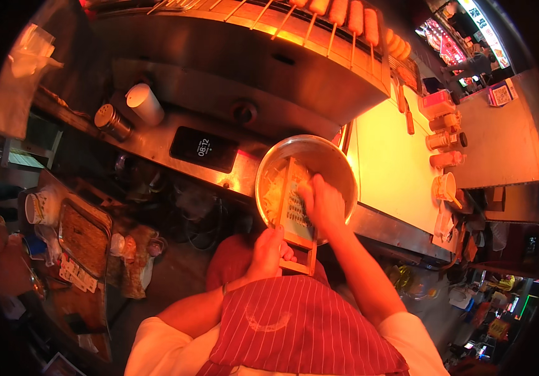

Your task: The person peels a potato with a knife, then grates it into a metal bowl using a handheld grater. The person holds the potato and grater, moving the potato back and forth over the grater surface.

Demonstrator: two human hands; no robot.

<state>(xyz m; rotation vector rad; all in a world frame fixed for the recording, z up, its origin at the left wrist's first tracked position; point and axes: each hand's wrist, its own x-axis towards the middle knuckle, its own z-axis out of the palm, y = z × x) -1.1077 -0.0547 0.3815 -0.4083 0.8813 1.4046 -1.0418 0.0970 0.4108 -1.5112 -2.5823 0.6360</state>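
Note:
A metal bowl (pixel 350 181) stands before me at the counter's edge, with pale shreds of food (pixel 273 190) inside. A wood-framed grater (pixel 289 197) slants down into it, its near end sticking out over the rim towards my apron. My left hand (pixel 265 254) grips the frame's near end. Over the perforated metal plate, my right hand (pixel 328 207) is curled with its fingers against the grating holes. It appears to hold a pale piece of food, mostly hidden by the fingers.
Left of the bowl lie a phone (pixel 204 149), a white cup (pixel 145 104) and a metal shaker (pixel 112 122). Skewered sausages (pixel 356 19) rest on a grill above. Right are a pale board (pixel 387 155), bottles (pixel 445 140) and a tub (pixel 444 185). A tray (pixel 108 221) stands lower left.

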